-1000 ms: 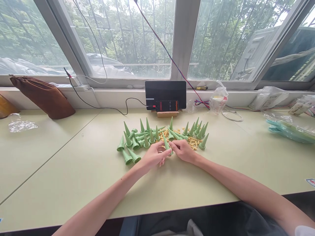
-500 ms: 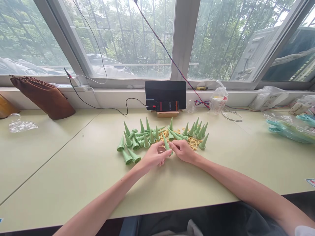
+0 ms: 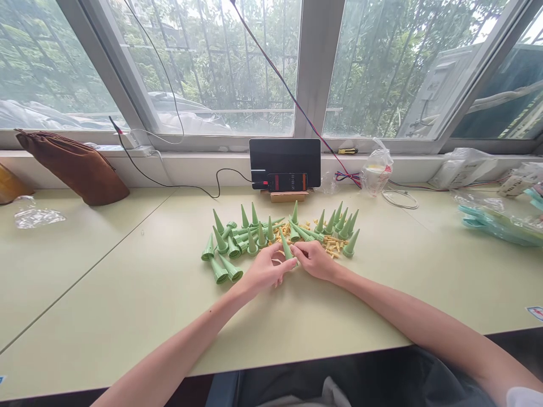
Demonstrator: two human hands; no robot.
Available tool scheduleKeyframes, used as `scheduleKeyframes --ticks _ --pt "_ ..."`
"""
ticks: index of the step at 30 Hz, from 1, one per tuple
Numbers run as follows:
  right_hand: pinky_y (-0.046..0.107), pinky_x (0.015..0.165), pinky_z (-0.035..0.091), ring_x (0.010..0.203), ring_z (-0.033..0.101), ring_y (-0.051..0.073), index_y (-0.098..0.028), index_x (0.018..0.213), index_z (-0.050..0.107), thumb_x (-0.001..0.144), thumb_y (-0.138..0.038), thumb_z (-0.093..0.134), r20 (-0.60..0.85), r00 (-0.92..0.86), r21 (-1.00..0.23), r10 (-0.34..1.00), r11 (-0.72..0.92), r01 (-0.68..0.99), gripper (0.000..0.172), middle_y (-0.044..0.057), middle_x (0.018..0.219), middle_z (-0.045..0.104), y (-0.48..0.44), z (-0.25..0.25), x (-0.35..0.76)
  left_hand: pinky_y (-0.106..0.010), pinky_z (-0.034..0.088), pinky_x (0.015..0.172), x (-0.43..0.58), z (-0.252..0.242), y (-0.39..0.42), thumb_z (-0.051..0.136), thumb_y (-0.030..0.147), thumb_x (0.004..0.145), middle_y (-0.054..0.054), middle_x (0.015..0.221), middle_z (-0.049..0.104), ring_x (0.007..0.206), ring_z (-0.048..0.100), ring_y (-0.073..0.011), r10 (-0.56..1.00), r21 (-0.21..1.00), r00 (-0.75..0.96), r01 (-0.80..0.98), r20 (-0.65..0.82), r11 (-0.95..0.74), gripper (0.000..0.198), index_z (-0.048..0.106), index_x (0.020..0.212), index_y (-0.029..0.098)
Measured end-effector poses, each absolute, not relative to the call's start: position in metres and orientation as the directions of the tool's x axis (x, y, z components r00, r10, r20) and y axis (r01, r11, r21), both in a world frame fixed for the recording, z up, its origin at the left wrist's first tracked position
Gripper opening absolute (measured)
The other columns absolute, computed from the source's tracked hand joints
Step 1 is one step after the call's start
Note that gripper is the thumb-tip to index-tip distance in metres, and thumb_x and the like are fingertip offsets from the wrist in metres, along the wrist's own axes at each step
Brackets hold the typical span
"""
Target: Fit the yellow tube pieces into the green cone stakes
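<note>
My left hand (image 3: 268, 267) is closed around the base of a green plastic watering spike (image 3: 286, 247), its tip pointing up and away from me. My right hand (image 3: 314, 260) is pinched against the spike's right side; whatever lies between its fingertips is hidden. Just beyond my hands, small yellow plastic pieces (image 3: 334, 247) lie scattered. To the left, more green spikes (image 3: 220, 273) stand or lie in a cluster. Several upright spikes (image 3: 350, 244) stand at the right of the yellow pieces.
A phone (image 3: 289, 182) leans on a cardboard stand (image 3: 289, 196) before a black tablet (image 3: 285, 155). A brown pouch (image 3: 80, 169) stands at the back left. Along the back right are a bagged cup (image 3: 376, 170), a coiled cable (image 3: 400, 199) and plastic bags (image 3: 500, 225).
My hands stay almost in place around the spike. My right fingertips sit very slightly differently against its side; the spikes and yellow pieces on the table have not moved.
</note>
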State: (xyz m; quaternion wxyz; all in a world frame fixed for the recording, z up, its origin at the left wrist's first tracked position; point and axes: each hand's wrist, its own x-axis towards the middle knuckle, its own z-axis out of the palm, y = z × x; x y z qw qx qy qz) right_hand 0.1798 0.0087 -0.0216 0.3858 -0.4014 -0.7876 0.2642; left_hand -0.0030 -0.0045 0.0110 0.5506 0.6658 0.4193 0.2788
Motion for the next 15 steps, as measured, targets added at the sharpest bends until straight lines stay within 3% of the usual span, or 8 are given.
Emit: scheduleKeyframes --ticks 15 --pt "0.027 0.05 0.025 0.05 0.032 0.012 -0.02 0.063 0.033 0.097 -0.03 0.039 0.393 -0.382 -0.714 0.836 0.54 0.446 0.037 -0.003 0.055 0.035 0.0081 -0.0198 0.1791 -0.022 0.041 0.042 -0.0038 0.0061 -0.0044 0.063 0.044 0.083 -0.001 0.079 0.062 0.05 0.053 -0.0103 0.867 0.957 0.496 0.272 -0.05 -0.101 0.031 0.054 0.098 0.019"
